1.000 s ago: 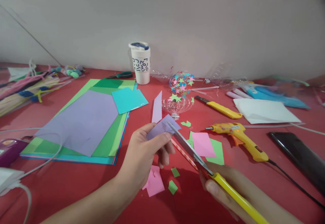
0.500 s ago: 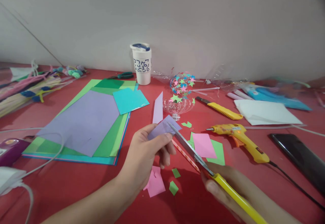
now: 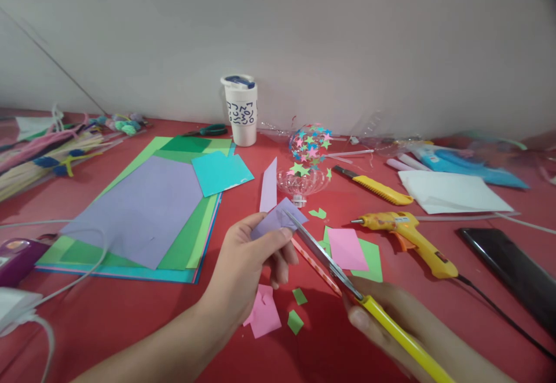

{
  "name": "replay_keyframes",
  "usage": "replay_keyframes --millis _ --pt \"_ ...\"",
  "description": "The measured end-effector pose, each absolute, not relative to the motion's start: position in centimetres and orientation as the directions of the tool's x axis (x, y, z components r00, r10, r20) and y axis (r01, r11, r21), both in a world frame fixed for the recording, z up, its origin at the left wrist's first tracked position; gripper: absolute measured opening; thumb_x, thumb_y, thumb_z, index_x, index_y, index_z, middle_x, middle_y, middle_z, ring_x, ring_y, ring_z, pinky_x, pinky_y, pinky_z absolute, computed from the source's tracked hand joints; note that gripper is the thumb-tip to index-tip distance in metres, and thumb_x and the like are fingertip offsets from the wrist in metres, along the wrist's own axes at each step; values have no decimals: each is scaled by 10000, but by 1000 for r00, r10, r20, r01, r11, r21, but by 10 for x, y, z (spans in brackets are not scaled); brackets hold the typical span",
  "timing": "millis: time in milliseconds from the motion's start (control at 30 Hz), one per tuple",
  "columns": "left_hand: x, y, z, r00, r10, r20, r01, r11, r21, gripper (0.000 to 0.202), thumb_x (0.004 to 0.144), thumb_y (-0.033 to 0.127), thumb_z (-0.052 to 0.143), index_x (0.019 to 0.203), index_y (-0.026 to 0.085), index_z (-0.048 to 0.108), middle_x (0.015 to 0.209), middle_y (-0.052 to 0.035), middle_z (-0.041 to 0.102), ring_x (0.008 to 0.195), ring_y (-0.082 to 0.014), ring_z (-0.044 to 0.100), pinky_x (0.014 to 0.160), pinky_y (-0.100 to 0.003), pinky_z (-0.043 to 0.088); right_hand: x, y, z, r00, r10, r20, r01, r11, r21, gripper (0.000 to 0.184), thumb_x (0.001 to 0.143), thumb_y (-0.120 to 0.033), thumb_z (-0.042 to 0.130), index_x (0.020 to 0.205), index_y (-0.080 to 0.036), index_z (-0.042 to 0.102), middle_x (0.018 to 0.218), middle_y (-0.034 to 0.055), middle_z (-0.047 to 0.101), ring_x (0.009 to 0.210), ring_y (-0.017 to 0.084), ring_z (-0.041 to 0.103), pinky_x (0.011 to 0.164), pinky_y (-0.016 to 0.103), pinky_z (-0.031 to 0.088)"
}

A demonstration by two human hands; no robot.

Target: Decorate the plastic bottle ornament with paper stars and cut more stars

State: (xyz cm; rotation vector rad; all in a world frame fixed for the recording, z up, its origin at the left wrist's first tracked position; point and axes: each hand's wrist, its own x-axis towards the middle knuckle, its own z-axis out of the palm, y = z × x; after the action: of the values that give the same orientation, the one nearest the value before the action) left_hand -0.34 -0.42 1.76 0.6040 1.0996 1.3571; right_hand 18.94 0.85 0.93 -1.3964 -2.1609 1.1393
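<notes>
My left hand (image 3: 247,261) pinches a small piece of purple paper (image 3: 274,219) between thumb and fingers. Yellow-handled scissors (image 3: 393,325) are gripped in my right hand (image 3: 377,307), their blade tips lying against the purple paper near its middle. Whether the blades are cutting into it I cannot tell. Under the blades runs a spotted pencil or stick (image 3: 317,267). Pink paper scraps (image 3: 266,316) and small green scraps (image 3: 295,321) lie below my left hand. A pink square (image 3: 347,248) rests on a green piece of paper (image 3: 371,258) beyond the scissors.
Stacked coloured sheets (image 3: 143,209) lie at left. A white tumbler (image 3: 242,110) and a clear ornament with paper stars (image 3: 309,144) stand behind. To the right are a yellow utility knife (image 3: 382,189), a corded glue gun (image 3: 412,238) and a black phone (image 3: 508,267).
The whole view has shifted very slightly. My hands, the purple paper and the scissors keep nearly the same position to each other.
</notes>
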Motion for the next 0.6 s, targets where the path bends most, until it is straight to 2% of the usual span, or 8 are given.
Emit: replay_keyframes --millis 133,233,300,400,500,600 --pt "-4 -3 18 -117 958 -261 -453 182 873 152 773 213 598 637 160 558 499 28 603 334 -56 473 328 -154 346 194 8 12 -409 904 -129 664 198 -721 486 743 -711 422 566 -271 526 555 39 634 532 254 606 464 326 507" --pt "-7 0 19 -161 968 -195 -399 117 909 144 805 267 575 706 165 596 576 14 634 454 -88 565 450 -191 442 199 10 11 -358 925 -123 713 186 -676 465 705 -717 472 577 -276 545 592 41 655 564 268 620 504 347 528" --pt "-9 3 18 -244 960 -138 -331 51 942 130 797 243 585 698 164 612 597 22 626 530 -79 571 541 -186 449 200 11 10 -354 928 -115 712 187 -677 450 702 -709 484 577 -281 544 591 34 653 570 267 618 513 348 528" --pt "-11 6 19 -309 944 -115 -268 29 963 105 744 190 628 644 158 619 590 30 600 546 -59 508 548 -166 396 197 11 13 -373 921 -115 661 177 -729 446 699 -705 492 564 -282 526 581 18 646 528 241 591 493 333 508" --pt "-11 6 20 -290 948 -133 -301 42 953 59 712 197 662 670 163 639 641 19 618 589 -69 512 558 -170 391 192 11 17 -398 902 -167 603 119 -789 486 716 -721 440 551 -268 496 585 12 642 453 195 533 422 299 446" --pt "-10 4 23 -287 949 -131 -330 31 944 49 691 202 679 694 176 639 656 20 622 583 -75 518 544 -178 397 193 11 20 -407 892 -197 599 98 -795 492 713 -723 430 554 -260 482 562 11 613 446 186 511 389 283 400"
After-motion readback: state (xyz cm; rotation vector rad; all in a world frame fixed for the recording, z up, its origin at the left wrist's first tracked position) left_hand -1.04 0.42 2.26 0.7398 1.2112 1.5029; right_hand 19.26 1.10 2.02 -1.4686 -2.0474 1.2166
